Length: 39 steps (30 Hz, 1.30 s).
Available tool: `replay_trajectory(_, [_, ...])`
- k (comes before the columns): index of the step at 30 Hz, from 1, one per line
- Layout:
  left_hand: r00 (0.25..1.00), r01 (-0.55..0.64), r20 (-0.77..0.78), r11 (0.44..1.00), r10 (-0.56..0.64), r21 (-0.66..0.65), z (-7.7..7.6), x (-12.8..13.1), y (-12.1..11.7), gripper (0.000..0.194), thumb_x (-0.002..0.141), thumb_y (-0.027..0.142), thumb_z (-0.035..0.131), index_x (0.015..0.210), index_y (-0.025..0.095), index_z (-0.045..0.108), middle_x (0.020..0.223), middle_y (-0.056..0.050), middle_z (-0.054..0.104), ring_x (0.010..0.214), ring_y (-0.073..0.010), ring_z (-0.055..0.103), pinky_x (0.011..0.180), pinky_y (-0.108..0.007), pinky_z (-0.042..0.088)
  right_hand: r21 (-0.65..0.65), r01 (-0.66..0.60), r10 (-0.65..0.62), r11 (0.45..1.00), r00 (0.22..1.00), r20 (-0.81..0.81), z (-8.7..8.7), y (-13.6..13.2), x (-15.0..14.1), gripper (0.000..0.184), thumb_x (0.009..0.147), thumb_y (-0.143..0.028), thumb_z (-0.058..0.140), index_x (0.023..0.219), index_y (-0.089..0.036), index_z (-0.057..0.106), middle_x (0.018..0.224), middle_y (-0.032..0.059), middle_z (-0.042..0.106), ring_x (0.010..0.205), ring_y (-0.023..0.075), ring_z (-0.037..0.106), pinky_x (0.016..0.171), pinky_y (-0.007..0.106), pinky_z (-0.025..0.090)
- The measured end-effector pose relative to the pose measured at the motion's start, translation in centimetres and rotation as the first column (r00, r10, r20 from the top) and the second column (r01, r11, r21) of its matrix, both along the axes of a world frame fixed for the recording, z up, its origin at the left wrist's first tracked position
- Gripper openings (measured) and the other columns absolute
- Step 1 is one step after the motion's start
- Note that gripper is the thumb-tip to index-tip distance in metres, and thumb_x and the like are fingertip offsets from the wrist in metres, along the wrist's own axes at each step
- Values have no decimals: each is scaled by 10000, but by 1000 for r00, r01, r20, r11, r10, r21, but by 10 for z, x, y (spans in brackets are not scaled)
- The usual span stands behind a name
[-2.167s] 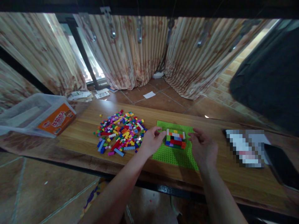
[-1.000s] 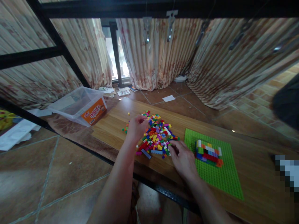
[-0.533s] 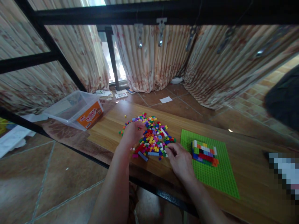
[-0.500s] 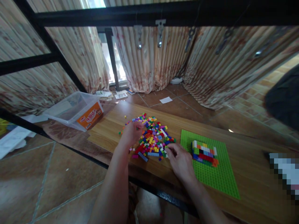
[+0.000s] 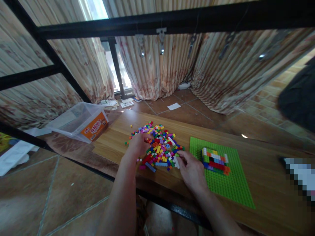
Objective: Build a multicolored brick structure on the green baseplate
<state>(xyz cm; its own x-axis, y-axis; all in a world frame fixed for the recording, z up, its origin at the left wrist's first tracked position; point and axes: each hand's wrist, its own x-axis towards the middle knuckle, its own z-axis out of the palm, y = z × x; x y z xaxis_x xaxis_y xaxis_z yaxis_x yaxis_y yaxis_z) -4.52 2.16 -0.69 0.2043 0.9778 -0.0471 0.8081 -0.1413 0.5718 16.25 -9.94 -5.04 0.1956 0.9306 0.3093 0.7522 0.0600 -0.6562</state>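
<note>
Toy bricks lay beneath the left hand, beside the right hand. I couldn't tell if either gripped any.

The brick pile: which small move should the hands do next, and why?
Probably, the left hand should pinch one brick from the brick pile, because it reaches over loose bricks there. The right hand is at the pile's right edge; I cannot tell whether either hand grips a brick.

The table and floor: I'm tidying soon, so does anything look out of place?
A yellow brick lies stray, apart from the brick pile; a white sheet lies loose on the floor, as if dropped.
</note>
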Motion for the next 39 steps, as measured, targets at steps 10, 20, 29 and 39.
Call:
replay_trajectory(10, [999, 4, -45, 996, 0, 85, 3, 6, 5, 198, 783, 210, 555, 775, 177, 749, 728, -50, 720, 681, -191, 607, 626, -266, 403, -3, -15, 16, 1000, 999, 41, 6, -1, -3, 252, 922, -202, 460, 1052, -214, 675, 1005, 74, 723, 888, 206, 684, 817, 331, 518])
replay_trajectory(20, [996, -14, 94, 996, 6, 84, 6, 10, 8, 284, 797, 219, 459, 815, 163, 737, 702, -45, 699, 668, -194, 594, 622, -264, 403, 21, -11, 12, 1000, 999, -36, 9, -1, -4, 300, 956, -219, 406, 1062, -196, 685, 953, 88, 714, 856, 204, 675, 791, 333, 521])
replay_trajectory(29, [958, 171, 226, 984, -178, 48, 7, 20, 0, 271, 776, 244, 489, 800, 186, 752, 685, -10, 691, 621, -171, 586, 584, -254, 418, -32, -2, -18, 999, 799, -600, 5, 2, -7, 245, 872, -306, 537, 1013, -206, 711, 857, 49, 745, 720, 194, 698, 672, 342, 578])
replay_trajectory(39, [938, 219, 278, 976, -206, -15, 10, 23, -5, 271, 773, 240, 539, 876, 204, 787, 746, -23, 738, 638, -167, 608, 585, -240, 440, -31, 43, -53, 999, 850, -523, 8, 2, 0, 226, 833, -284, 555, 959, -200, 722, 885, 63, 760, 749, 206, 704, 711, 354, 566])
